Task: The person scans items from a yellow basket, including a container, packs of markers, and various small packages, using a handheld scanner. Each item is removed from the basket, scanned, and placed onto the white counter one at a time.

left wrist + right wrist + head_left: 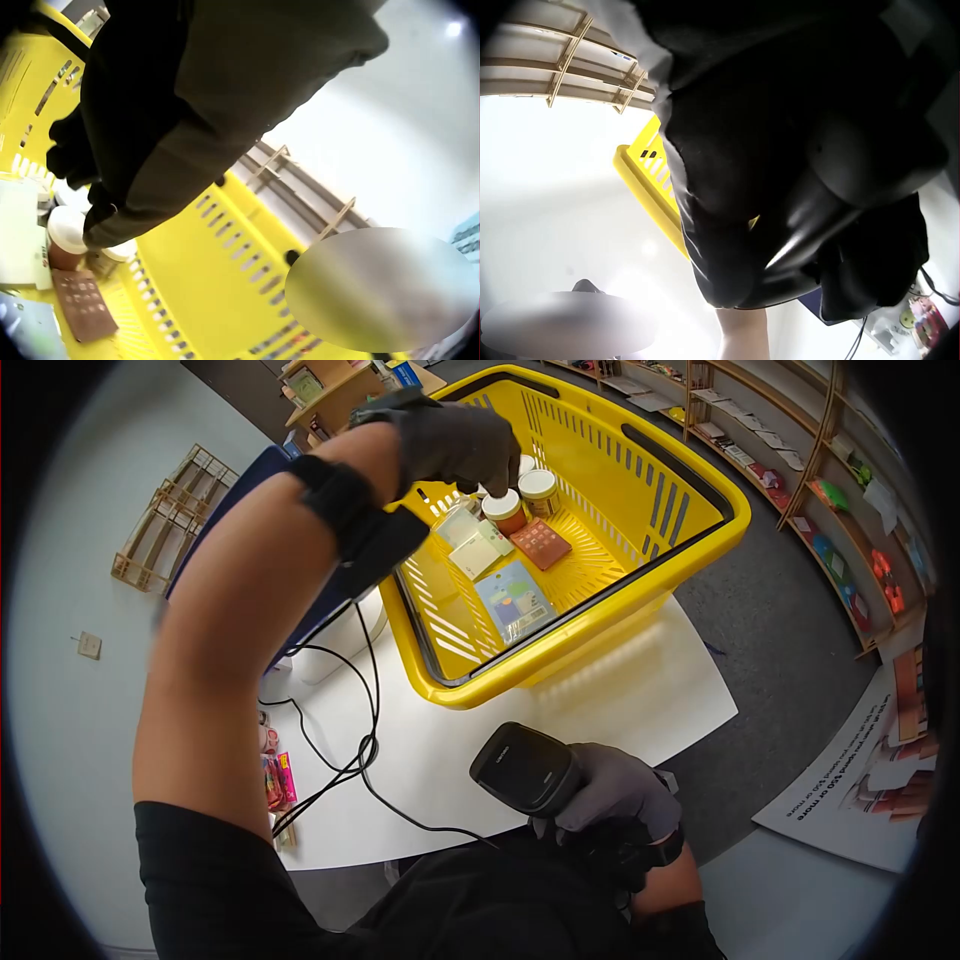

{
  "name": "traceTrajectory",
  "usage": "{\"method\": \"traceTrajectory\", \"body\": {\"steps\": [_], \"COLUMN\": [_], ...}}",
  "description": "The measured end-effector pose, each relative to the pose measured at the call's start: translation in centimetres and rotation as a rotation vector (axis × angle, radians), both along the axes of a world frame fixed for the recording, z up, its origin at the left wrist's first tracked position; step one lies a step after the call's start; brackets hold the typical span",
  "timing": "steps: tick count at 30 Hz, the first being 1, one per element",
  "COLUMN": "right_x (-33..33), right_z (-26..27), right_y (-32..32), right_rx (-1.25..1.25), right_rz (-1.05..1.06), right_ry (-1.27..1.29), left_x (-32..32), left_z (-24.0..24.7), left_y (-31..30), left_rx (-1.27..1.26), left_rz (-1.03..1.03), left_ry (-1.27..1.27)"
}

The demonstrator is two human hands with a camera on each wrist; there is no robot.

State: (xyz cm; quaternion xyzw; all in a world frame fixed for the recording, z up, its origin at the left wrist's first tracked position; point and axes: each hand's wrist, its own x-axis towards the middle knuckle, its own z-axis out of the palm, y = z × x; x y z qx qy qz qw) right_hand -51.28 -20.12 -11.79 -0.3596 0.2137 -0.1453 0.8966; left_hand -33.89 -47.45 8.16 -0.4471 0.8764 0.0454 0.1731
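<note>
My gloved left hand [465, 448] reaches down into the yellow shopping basket [720, 540], its fingertips right at the white lid of a reddish-brown jar [504, 513]. Another white-lidded jar [539, 493] stands beside that one. In the left wrist view the jar [66, 234] is partly behind a finger. Around the jars lie a reddish-brown flat box [541, 544], a pale green-and-cream pack [480, 550] and a light blue pack [514, 601]. My gloved right hand [620, 790] grips a black handheld barcode scanner [525, 768] near my body; in the right wrist view the glove hides most of it.
The basket stands on a white table [640, 710]. Black cables [366, 750] loop across its left part, near small colourful packets [278, 780]. Shelves [790, 460] curve along the right, and a printed sign [850, 770] lies at the lower right.
</note>
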Motion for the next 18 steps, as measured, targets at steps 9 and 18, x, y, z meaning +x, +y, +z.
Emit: {"method": "traceTrajectory", "body": {"steps": [9,18], "right_x": [-0.5,-0.8], "right_z": [0.9,0.7], "right_y": [-0.4,-0.2], "right_rx": [-0.03,-0.06], "right_rz": [0.024,-0.009], "right_ry": [-0.027,-0.032], "left_x": [3.5,0.0], "left_z": [-11.7,-13.1], "left_y": [-9.7,-7.3], "left_rx": [0.332,0.068], "left_rz": [0.44,0.289], "left_ry": [-0.364,-0.669]}}
